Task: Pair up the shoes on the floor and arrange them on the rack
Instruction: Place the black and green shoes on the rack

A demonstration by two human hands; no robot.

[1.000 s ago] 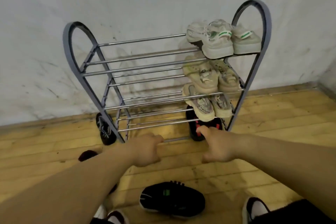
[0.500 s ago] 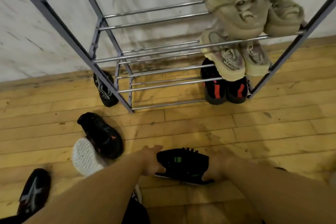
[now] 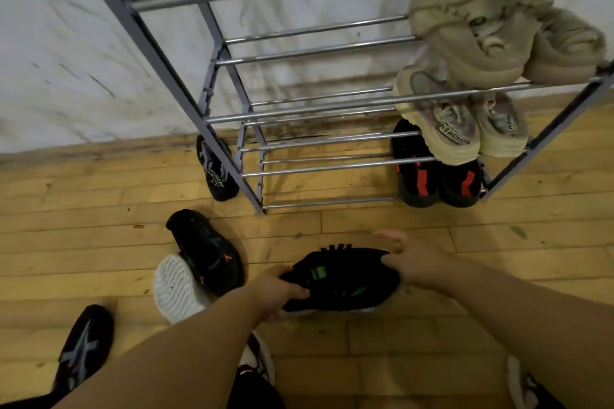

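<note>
Head view: your left hand [image 3: 277, 290] and right hand [image 3: 410, 261] each clamp an end of a black shoe [image 3: 342, 280] lying crosswise on the floor [image 3: 365, 352], before the rack [image 3: 232, 103]; which end is the toe is unclear.

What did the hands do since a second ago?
They came down from the rack's bottom bar. Now the left hand and right hand grip the ends of the black shoe with green marks on the floor. The shelved pairs stayed put.
</note>
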